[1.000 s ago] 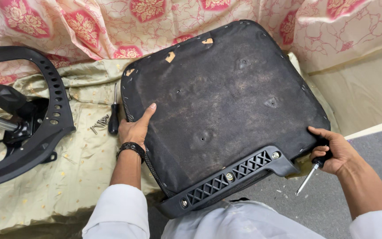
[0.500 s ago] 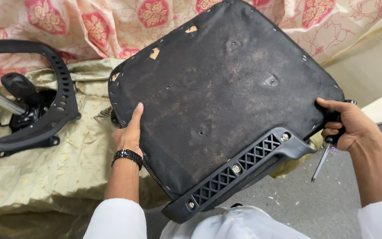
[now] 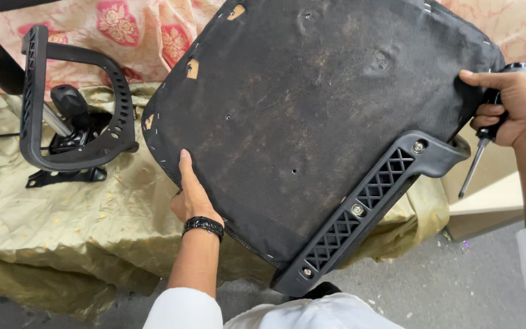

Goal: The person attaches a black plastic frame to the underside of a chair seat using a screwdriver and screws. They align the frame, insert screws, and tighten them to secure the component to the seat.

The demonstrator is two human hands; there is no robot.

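Crumpled olive-gold cloth point(image 3: 62, 231) covers the low work surface, with a pink flowered fabric point(image 3: 123, 24) draped behind it and grey floor point(image 3: 458, 286) along the near edge. Tilted over the right half of the cloth is an upturned office chair seat point(image 3: 299, 122), its black mesh-covered underside facing up, dusty and stapled around the rim. A black plastic lattice bracket point(image 3: 360, 210) is bolted along the seat's near right edge. The left hand point(image 3: 191, 195), a black band at its wrist, presses flat against the seat's left rim, fingers together and thumb along the edge. The right hand point(image 3: 509, 106) grips the seat's far right corner while its fingers are also wrapped tight around the black handle of a screwdriver point(image 3: 482, 146), whose shaft points down toward the floor. At the left edge of the cloth, well apart from the seat, lies a black chair armrest frame point(image 3: 68, 103) with the chair mechanism point(image 3: 71, 119) inside its loop
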